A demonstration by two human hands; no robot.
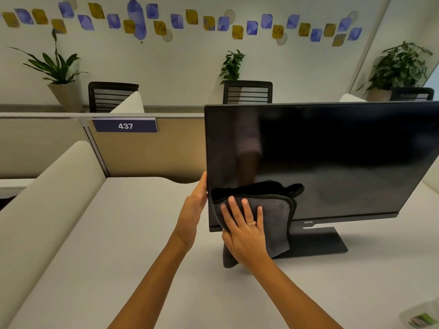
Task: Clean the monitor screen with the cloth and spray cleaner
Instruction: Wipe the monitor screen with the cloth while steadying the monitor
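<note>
A black monitor [332,157] with a dark, switched-off screen stands on its flat base [318,241] on a white desk [133,245]. My right hand [244,229] lies flat with fingers spread on a folded dark grey cloth [275,219], pressing it against the screen's lower left corner. The cloth hangs down past the bottom bezel. My left hand [193,207] grips the monitor's left edge, thumb in front and fingers behind. A pale, blurred object with a green label, possibly the spray cleaner [421,315], lies at the bottom right corner of the view.
A beige partition [147,150] with a blue "437" sign [125,125] runs behind the desk. A white rounded divider [47,198] borders the desk's left side. Beyond stand office chairs [247,91] and potted plants [57,67] against a decorated wall.
</note>
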